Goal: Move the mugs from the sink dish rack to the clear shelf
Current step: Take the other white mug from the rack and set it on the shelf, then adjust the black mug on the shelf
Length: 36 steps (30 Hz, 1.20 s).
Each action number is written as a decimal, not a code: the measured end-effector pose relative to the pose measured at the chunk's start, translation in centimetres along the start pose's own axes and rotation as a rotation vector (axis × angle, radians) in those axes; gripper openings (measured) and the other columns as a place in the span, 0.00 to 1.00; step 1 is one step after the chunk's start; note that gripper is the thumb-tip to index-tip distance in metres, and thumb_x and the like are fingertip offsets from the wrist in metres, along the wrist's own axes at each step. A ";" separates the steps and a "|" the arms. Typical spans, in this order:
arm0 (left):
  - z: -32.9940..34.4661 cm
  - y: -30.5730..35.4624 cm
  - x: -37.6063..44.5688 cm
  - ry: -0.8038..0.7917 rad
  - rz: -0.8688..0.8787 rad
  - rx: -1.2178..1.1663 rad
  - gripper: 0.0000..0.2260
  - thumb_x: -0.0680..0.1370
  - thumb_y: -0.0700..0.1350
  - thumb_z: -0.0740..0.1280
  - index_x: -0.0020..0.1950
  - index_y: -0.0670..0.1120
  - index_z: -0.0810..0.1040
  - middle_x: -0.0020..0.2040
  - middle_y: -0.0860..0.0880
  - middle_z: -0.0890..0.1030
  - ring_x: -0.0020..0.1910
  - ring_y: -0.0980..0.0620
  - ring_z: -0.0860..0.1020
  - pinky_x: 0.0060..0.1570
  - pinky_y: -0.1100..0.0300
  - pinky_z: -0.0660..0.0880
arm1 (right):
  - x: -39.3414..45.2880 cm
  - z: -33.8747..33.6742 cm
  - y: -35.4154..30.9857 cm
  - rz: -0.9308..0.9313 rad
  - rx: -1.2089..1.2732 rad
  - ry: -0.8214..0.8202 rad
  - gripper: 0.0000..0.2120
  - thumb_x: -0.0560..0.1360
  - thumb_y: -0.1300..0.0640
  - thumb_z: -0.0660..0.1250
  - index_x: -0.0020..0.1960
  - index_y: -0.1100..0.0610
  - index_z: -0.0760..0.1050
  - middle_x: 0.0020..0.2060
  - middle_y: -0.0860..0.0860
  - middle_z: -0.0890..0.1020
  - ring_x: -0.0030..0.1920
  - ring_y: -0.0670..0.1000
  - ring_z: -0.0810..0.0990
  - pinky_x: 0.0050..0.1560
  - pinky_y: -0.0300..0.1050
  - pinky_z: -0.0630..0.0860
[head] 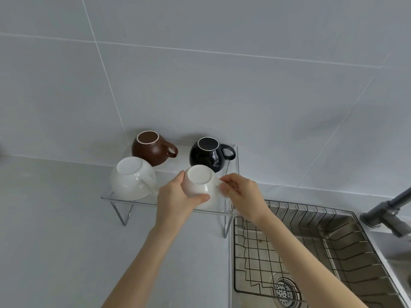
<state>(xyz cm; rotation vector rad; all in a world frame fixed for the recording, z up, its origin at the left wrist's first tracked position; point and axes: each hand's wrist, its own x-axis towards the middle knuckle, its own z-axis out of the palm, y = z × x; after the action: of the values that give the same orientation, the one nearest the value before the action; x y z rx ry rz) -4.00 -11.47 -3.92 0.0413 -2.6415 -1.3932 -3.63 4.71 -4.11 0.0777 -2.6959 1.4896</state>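
Note:
A clear shelf on metal legs stands on the counter against the wall. Upside down on it are a brown mug at the back left, a black mug at the back right and a white mug at the front left. A second white mug, also upside down, is at the shelf's front right. My left hand grips its body from the left and front. My right hand holds its handle side from the right. The handle itself is hidden by my fingers.
The wire dish rack sits in the steel sink at the lower right, with no mugs visible in it. A drain shows through it. A dark faucet stands at the right edge. Grey counter spreads to the left.

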 end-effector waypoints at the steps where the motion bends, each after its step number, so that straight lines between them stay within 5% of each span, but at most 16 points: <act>1: 0.2 0.0 -0.1 0.012 0.009 0.003 0.26 0.58 0.50 0.78 0.53 0.46 0.76 0.40 0.49 0.79 0.40 0.48 0.74 0.38 0.62 0.66 | 0.1 -0.1 0.0 -0.004 -0.001 -0.005 0.06 0.76 0.61 0.62 0.50 0.60 0.76 0.39 0.55 0.82 0.45 0.59 0.80 0.47 0.49 0.76; 11: 1.5 0.0 -0.9 0.069 0.010 0.019 0.26 0.60 0.52 0.76 0.54 0.48 0.74 0.45 0.49 0.81 0.44 0.48 0.76 0.42 0.58 0.72 | 0.8 -1.3 0.2 -0.024 0.004 -0.067 0.06 0.75 0.61 0.63 0.50 0.57 0.77 0.39 0.49 0.81 0.48 0.55 0.81 0.52 0.48 0.76; 23: 1.4 -0.2 -1.1 0.068 0.006 0.018 0.28 0.60 0.53 0.76 0.57 0.49 0.73 0.48 0.47 0.82 0.48 0.46 0.77 0.49 0.52 0.76 | 0.5 -1.2 0.8 -0.042 -0.011 -0.076 0.07 0.77 0.59 0.61 0.51 0.56 0.76 0.45 0.58 0.83 0.48 0.58 0.80 0.54 0.57 0.77; 28: 1.2 -0.1 -1.1 0.036 0.000 0.018 0.26 0.60 0.53 0.76 0.54 0.48 0.74 0.48 0.48 0.81 0.48 0.46 0.77 0.45 0.56 0.73 | 0.7 -1.2 0.8 -0.033 -0.001 -0.092 0.07 0.76 0.59 0.62 0.53 0.56 0.76 0.46 0.55 0.83 0.48 0.55 0.81 0.55 0.51 0.77; 32: 0.0 1.1 0.3 0.015 -0.023 0.025 0.35 0.65 0.55 0.73 0.67 0.43 0.67 0.65 0.42 0.74 0.65 0.43 0.70 0.61 0.54 0.67 | 1.9 -2.3 0.6 -0.007 -0.011 -0.026 0.12 0.77 0.57 0.60 0.59 0.56 0.74 0.48 0.51 0.81 0.51 0.50 0.79 0.46 0.23 0.70; 36: -1.2 2.3 4.1 -0.014 0.015 -0.056 0.29 0.70 0.53 0.70 0.66 0.42 0.68 0.66 0.41 0.73 0.65 0.44 0.70 0.65 0.52 0.67 | 5.2 -4.1 0.7 -0.030 -0.089 0.143 0.13 0.78 0.60 0.58 0.59 0.60 0.74 0.51 0.59 0.83 0.53 0.56 0.79 0.46 0.33 0.68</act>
<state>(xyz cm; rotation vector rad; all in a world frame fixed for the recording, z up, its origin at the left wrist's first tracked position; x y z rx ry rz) -7.72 -11.54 -0.91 0.0062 -2.6066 -1.4671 -8.72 8.43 -2.13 0.0067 -2.6301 1.3117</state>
